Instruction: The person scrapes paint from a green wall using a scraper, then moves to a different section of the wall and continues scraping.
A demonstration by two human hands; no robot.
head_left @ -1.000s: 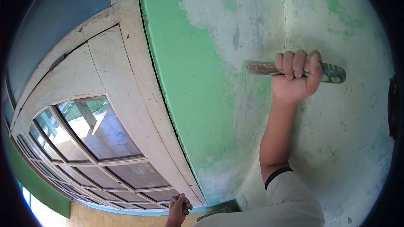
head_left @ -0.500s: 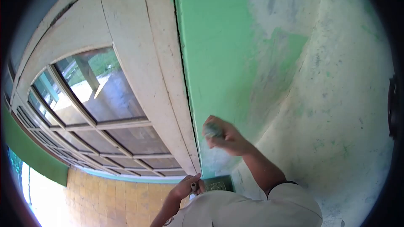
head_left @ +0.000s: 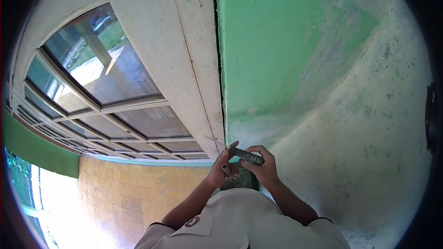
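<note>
My right hand (head_left: 262, 163) is closed around the dark, paint-marked handle of a scraper (head_left: 249, 156), whose thin pale end points left toward the door frame. Close beside it, my left hand (head_left: 220, 168) is wrapped round a narrow tube-like handle (head_left: 225, 169) with a round, hollow-looking end facing up. The left fingertips are at the front of the scraper, where touching or just near cannot be made out. Both hands are in front of my body, by the foot of the green wall (head_left: 267, 55).
A white door (head_left: 191, 87) with glass panes stands at left, a dark gap between its frame and the wall. The wall at right (head_left: 350, 143) is whitish and patchy. Below my hands is a dark green speckled object (head_left: 241, 180). Yellow tiles (head_left: 138, 184) cover the floor.
My right hand has come down from the green wall with the scraper, meeting my left hand. The left hand still grips the tube-like handle. The view has shifted.
</note>
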